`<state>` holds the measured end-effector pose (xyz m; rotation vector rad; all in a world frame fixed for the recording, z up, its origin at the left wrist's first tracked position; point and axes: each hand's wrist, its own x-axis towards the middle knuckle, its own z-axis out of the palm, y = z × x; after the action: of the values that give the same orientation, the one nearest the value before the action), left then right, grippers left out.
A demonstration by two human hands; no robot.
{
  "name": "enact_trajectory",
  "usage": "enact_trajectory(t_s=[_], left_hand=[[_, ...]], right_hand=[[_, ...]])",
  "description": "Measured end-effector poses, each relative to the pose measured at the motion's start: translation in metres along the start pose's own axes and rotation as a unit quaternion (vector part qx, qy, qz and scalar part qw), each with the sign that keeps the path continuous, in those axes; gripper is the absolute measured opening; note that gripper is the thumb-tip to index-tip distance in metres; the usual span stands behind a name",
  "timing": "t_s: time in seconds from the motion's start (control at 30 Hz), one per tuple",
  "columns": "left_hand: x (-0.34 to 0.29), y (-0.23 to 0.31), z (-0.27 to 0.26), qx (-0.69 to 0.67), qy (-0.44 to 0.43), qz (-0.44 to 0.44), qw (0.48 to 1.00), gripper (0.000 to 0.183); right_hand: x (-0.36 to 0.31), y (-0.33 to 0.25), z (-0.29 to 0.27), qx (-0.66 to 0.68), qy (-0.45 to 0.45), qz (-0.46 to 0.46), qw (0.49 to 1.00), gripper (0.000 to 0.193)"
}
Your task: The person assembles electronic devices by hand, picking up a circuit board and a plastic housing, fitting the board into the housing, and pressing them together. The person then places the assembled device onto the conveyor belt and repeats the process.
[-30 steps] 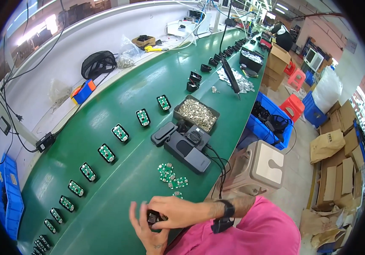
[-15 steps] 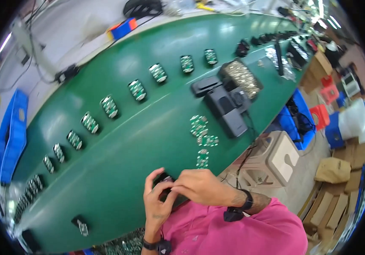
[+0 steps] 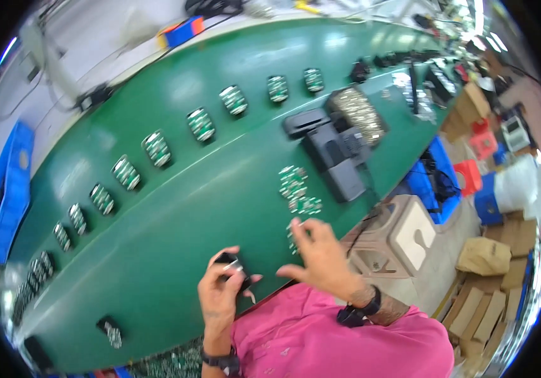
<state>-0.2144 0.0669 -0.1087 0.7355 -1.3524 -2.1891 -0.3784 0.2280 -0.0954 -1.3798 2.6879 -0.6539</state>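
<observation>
A small black casing (image 3: 243,281) with a pale part on it rests in the fingers of my left hand (image 3: 217,296), close to the table's near edge. My right hand (image 3: 324,258) is open, thumb stretched out to the left, with its fingertips over or against a small green circuit board (image 3: 291,242). Whether they touch it I cannot tell. Just beyond lie more loose green boards, one (image 3: 308,205) sideways and a cluster (image 3: 292,181) behind it. On the left near part of the table sits another black casing (image 3: 110,332) with a pale part.
Across the green table (image 3: 182,208) runs a curved row of black units with green boards, such as this one (image 3: 201,125). A black desk device (image 3: 333,160) and a box of small metal parts (image 3: 355,113) stand to the right. A blue bin (image 3: 11,192) is far left; a stool (image 3: 403,236) stands right.
My right hand has left the casing and moved right to the loose boards, its fingers spreading. My left hand keeps the casing. The whole view has shifted slightly.
</observation>
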Motion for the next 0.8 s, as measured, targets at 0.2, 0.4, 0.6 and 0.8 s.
enact_trajectory(t_s=[0.2,0.4,0.6,0.8], left_hand=[[-0.003,-0.01,-0.004,-0.092,0.031,-0.018,0.995,0.018],[-0.002,0.003,0.005,-0.126,0.01,-0.05,0.991,0.016],[0.002,-0.001,0.012,0.137,0.019,0.008,0.99,0.013],[0.001,0.012,0.022,0.191,-0.035,-0.02,0.981,0.011]], right_hand=[[-0.027,0.008,-0.001,0.053,-0.09,-0.169,0.98,0.082],[-0.036,0.022,0.002,0.149,-0.057,-0.208,0.965,0.045],[-0.006,-0.006,-0.013,0.52,-0.063,0.225,0.822,0.018],[0.015,-0.024,0.018,0.542,0.003,0.171,0.823,0.025]])
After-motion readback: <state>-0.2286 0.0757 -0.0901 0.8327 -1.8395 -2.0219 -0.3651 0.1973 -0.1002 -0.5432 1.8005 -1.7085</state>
